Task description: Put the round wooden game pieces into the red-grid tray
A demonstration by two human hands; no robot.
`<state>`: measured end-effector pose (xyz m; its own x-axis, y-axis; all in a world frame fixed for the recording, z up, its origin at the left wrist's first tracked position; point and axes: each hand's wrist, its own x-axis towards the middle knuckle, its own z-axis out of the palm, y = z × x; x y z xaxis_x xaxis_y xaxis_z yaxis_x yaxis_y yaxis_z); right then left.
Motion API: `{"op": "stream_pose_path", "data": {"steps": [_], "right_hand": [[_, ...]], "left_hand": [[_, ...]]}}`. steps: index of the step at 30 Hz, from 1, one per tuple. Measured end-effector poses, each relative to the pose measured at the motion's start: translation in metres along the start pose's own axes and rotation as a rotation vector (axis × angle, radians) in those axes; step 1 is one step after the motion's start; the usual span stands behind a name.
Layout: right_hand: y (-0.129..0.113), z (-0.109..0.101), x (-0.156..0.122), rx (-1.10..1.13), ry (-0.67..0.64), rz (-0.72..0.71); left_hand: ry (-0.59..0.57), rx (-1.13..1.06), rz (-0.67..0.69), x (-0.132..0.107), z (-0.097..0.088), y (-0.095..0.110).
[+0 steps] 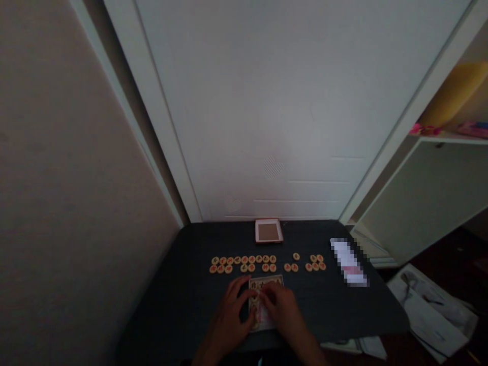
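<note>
A shallow box (pixel 266 319) with several xiangqi pieces (pixel 253 285) along its top and left side lies at the table's near edge. My left hand (pixel 231 312) curves around the box's left side, with fingertips at its upper corner and on a piece, and the thumb lower down. Over the box's right half, my right hand (pixel 281 301) has thumb and fingers pinched together at a round piece (pixel 255 297), which they partly hide. Beyond the box, loose round xiangqi pieces (pixel 245 260) with red or dark characters lie in two rough rows.
An open box lid (pixel 269 232) lies at the table's back, against a white panel (pixel 267 127). A pixelated white item (pixel 347 262) rests at the right of the dark table (pixel 171 300). On the floor at right stands a white box (pixel 434 310), below a shelf.
</note>
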<state>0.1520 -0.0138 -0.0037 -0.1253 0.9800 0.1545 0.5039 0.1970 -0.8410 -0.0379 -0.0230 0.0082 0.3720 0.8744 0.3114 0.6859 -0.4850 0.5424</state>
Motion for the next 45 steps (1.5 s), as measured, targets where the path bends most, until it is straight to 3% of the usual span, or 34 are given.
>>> {"op": "stream_pose_path", "data": {"steps": [8, 21, 30, 45], "right_hand": [[0.003, 0.003, 0.0, -0.135, 0.083, -0.065], [0.005, -0.008, -0.012, -0.392, -0.022, -0.119], [0.002, -0.001, -0.011, -0.373, -0.025, -0.099], [0.002, -0.005, -0.014, -0.359, -0.035, -0.099]], "left_hand": [[0.028, -0.003, -0.005, 0.0, 0.001, 0.0], [0.01, 0.016, -0.001, -0.001, 0.002, -0.004], [0.006, 0.036, 0.011, -0.001, 0.0, -0.003], [0.02, 0.06, 0.03, -0.003, 0.003, -0.007]]}}
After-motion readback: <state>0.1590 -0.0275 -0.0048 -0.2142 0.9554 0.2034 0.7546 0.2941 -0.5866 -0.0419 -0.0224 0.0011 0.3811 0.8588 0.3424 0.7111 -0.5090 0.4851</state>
